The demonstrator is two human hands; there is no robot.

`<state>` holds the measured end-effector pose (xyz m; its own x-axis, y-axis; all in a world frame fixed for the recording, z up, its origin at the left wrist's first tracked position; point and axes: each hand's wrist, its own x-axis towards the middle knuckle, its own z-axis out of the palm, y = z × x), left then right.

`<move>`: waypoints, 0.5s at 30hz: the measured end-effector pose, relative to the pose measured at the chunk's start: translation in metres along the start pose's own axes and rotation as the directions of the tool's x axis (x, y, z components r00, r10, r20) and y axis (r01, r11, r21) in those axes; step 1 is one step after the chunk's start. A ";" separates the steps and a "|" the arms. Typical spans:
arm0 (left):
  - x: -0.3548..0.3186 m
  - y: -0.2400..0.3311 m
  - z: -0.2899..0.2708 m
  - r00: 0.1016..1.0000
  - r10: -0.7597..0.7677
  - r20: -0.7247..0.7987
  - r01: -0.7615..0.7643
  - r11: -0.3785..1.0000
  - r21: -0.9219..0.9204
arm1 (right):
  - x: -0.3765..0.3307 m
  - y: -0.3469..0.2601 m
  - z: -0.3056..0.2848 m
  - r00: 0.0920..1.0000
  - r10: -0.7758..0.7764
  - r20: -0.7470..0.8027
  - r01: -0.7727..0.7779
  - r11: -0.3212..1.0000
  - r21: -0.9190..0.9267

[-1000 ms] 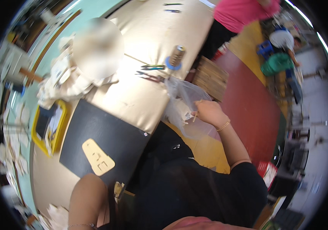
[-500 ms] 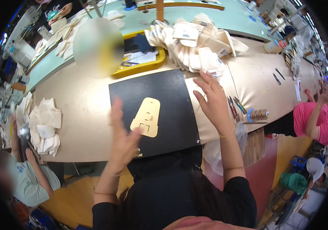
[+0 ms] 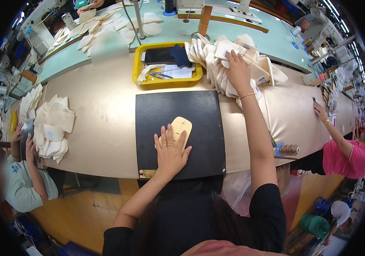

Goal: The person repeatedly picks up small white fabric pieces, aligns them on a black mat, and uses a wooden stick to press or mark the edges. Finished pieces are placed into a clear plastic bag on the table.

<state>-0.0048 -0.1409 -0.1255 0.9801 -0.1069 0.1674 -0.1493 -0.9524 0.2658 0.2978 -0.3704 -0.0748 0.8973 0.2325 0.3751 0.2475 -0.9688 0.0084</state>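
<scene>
Head view: the left hand (image 3: 170, 157) lies with its fingers spread flat on the yellow pattern piece (image 3: 183, 125), grasping nothing; the pattern piece is on the black mat (image 3: 203, 158), partly under that hand; the right hand (image 3: 238, 73) is on the heap of cream fabric pieces (image 3: 210, 64), its fingers bent a little, and I cannot tell if they pinch one; the heap looks loose, so a tug might make pieces slide down or come away two at once; some could tip into the yellow tray (image 3: 137, 69) beside it; the pattern piece might slip if pushed sideways, as the mat looks smooth; dark marks show on the pattern piece and some fabric pieces, and fine print on the white paper (image 3: 178, 71) in the tray; all too small to read.
</scene>
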 end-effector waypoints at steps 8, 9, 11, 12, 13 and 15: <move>0.000 0.002 -0.002 0.999 -0.010 -0.047 0.008 0.999 -0.034 | -0.059 -0.021 -0.060 0.939 0.168 -0.299 0.062 0.775 0.629; 0.000 0.002 -0.002 0.998 -0.001 -0.068 -0.001 0.999 -0.033 | -0.078 -0.029 -0.068 0.944 0.315 -0.096 -0.133 0.631 0.764; 0.000 0.001 -0.002 0.998 -0.005 -0.062 0.003 0.999 -0.032 | -0.117 -0.045 -0.075 0.952 0.305 -0.003 -0.109 0.351 0.930; 0.001 0.002 -0.002 0.998 -0.002 -0.061 0.000 0.999 -0.032 | -0.137 -0.054 -0.074 0.927 0.346 0.144 -0.221 0.194 0.956; 0.001 0.002 -0.002 0.998 -0.003 -0.061 0.001 1.000 -0.030 | -0.155 -0.060 -0.071 0.910 0.334 0.245 -0.303 0.132 0.944; 0.001 0.002 -0.001 0.998 -0.004 -0.065 0.003 1.000 -0.026 | -0.178 -0.073 -0.057 0.911 0.321 0.259 -0.312 0.128 0.941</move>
<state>-0.0040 -0.1426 -0.1236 0.9701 -0.0840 0.2278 -0.1501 -0.9449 0.2908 0.0991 -0.3458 -0.0894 0.9915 -0.0776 0.1047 0.0953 -0.1162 -0.9886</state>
